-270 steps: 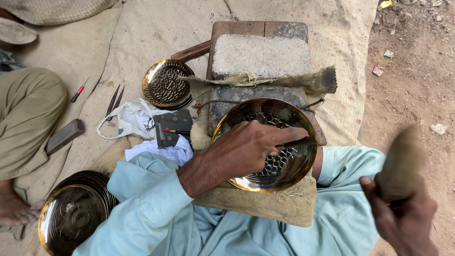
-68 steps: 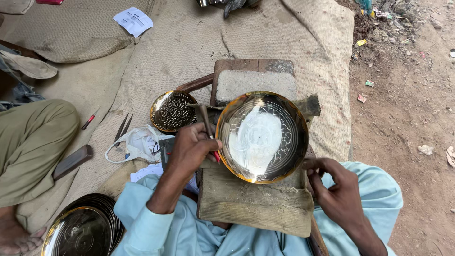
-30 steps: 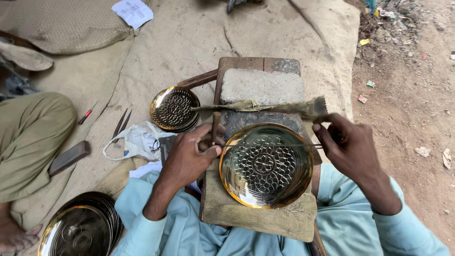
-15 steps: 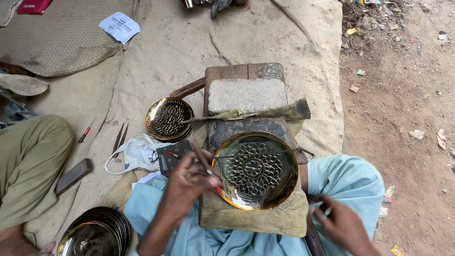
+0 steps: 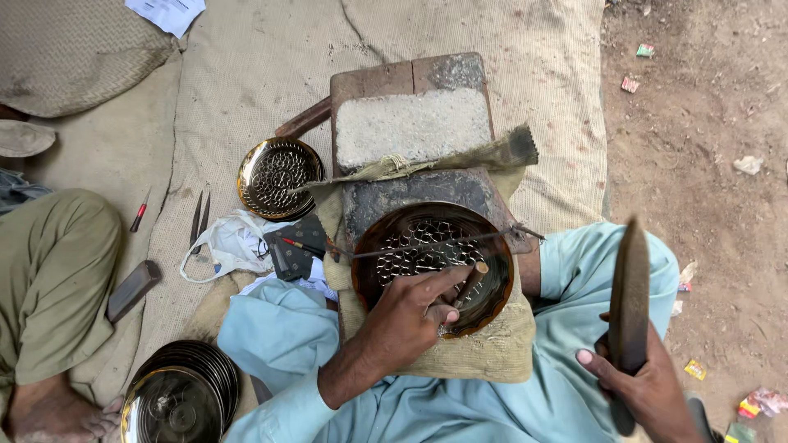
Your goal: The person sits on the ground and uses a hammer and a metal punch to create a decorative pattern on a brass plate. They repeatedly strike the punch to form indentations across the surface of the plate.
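Head view: my left hand (image 5: 410, 316) pinches a punch (image 5: 469, 283) upright on the brass plate (image 5: 432, 267), steadied atop the padded block (image 5: 410, 123); my right hand (image 5: 644, 381) grips a raised mallet (image 5: 630, 308)

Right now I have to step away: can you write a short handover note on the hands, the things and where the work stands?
Left hand: presses a short punch into the brass plate on the padded block.
Right hand: holds a dark mallet raised, clear of the plate.
Done: much of the plate already pierced.
Left: unclear how much; a plate stack waits beside the left knee; a pierced plate lies further out.
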